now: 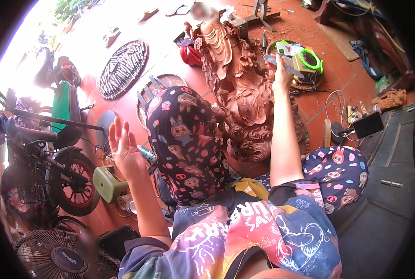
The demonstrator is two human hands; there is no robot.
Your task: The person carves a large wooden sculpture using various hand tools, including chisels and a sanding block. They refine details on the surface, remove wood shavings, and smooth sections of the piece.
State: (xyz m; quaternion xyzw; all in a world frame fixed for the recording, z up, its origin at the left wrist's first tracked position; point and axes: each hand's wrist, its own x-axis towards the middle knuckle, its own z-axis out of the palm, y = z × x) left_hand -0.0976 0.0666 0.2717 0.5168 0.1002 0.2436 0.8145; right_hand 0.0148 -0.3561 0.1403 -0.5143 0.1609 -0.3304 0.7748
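While left fingers (118, 127) spread empty, a grey tool (294, 70) juts from closed right fingers (279, 63).

The right hand (281, 78) grips a slim grey tool (295, 71) just right of the carved wooden figure (247, 104). Well to the figure's left, the left hand (127, 153) is raised – fingers extended – and beyond it, farther from the figure, stands an olive-green stool (107, 184).

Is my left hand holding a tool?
No, your left hand is raised open with nothing in it, while your right hand holds a grey tool.
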